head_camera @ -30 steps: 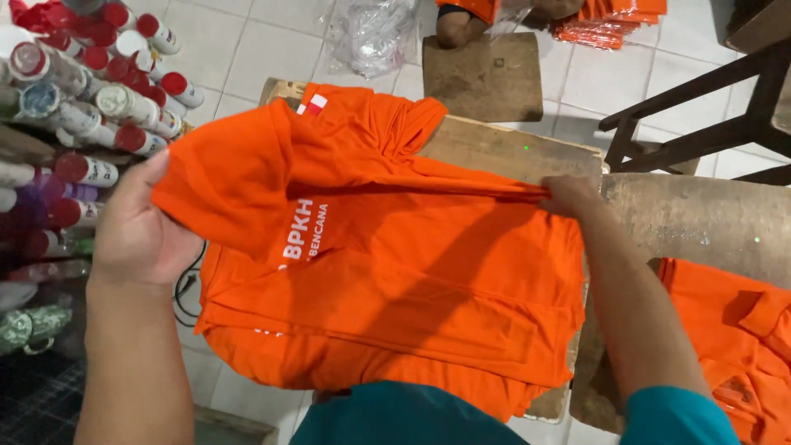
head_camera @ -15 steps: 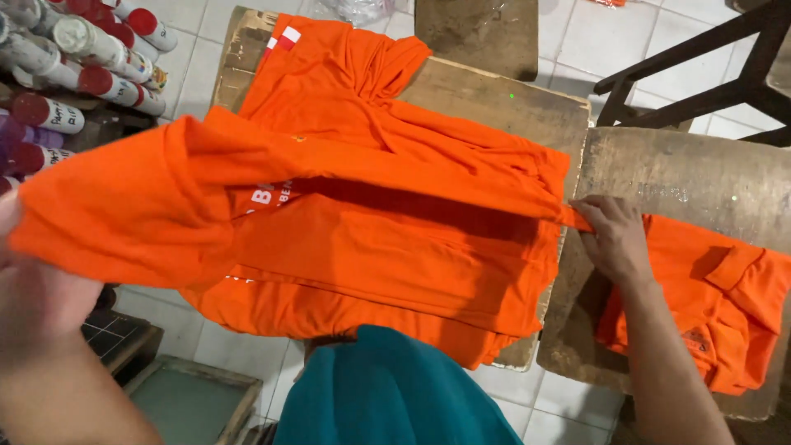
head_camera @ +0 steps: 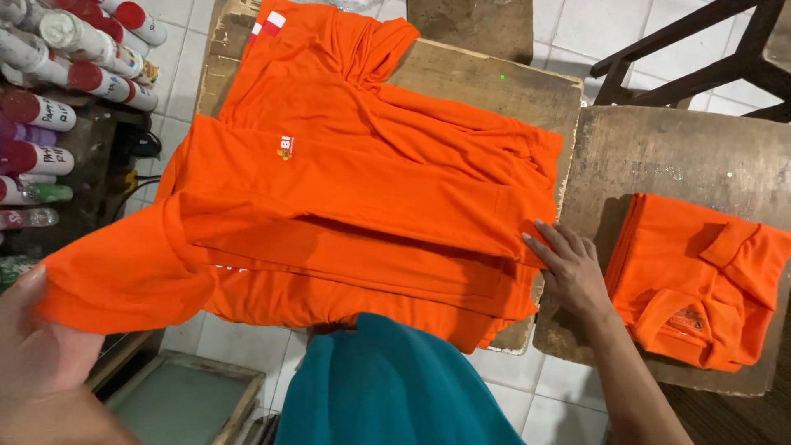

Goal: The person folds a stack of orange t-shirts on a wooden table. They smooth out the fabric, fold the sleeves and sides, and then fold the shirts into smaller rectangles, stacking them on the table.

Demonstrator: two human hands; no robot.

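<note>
Orange shirt point(head_camera: 362, 189) spread on the wooden board point(head_camera: 494, 82), between both hands
Its folded band runs left to right; left hand point(head_camera: 37, 346) grips the sleeve end, right hand point(head_camera: 568, 268) presses flat with open fingers on the opposite edge

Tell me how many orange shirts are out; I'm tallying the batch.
2: one shirt spread on the left board, held by both hands; one folded shirt on the right board. More may lie hidden.
</note>
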